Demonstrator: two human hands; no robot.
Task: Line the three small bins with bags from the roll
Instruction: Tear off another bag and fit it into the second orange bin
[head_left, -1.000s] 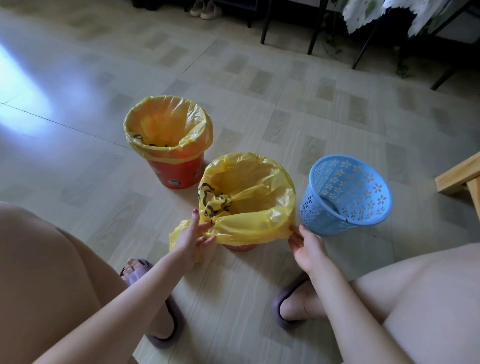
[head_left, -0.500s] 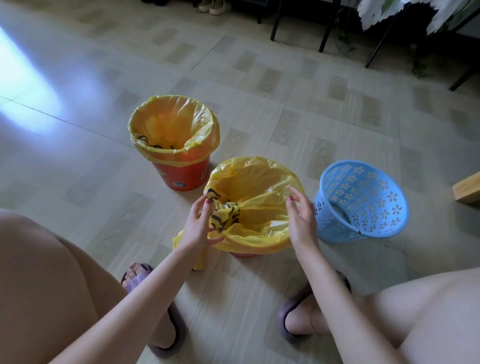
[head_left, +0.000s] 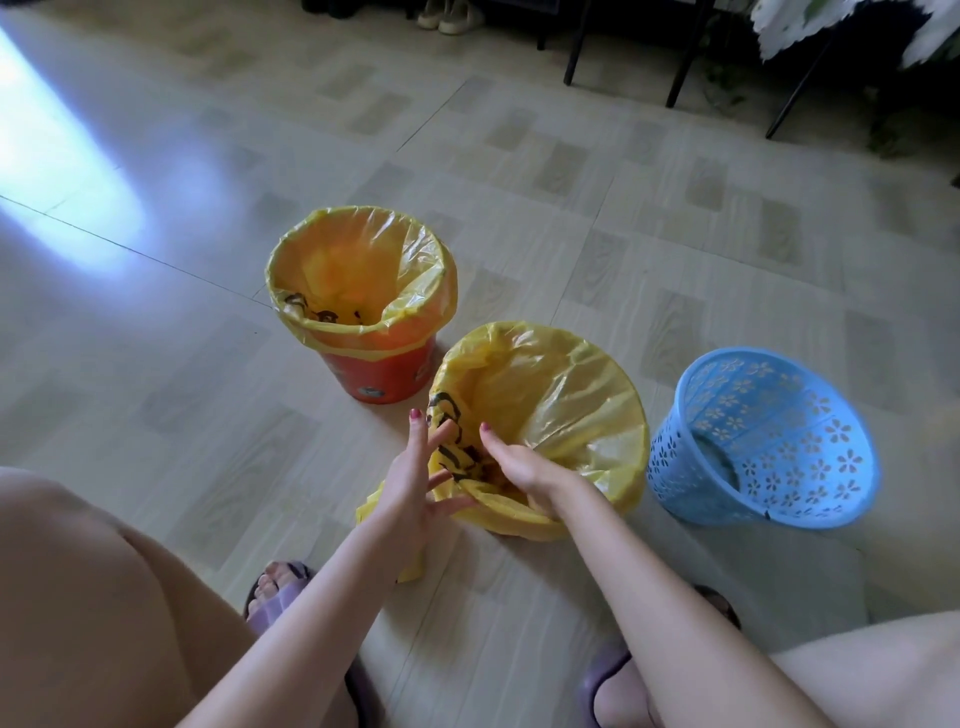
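Middle bin (head_left: 537, 512) sits between orange bin (head_left: 382, 371), already lined, and bare blue basket (head_left: 763, 441). Right hand (head_left: 519, 462) presses yellow bag (head_left: 561, 405) inward, fingers hidden, grip unclear. Left hand (head_left: 410, 480) splayed, steadying near rim. Best to seat liner fully, smoothing the overhang evenly.

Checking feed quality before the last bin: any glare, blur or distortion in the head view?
Head view: strong window glare on the floor at left; wide-angle bending toward the edges; top right dark; the bagged middle bin and blue bin are sharp, evenly lit.
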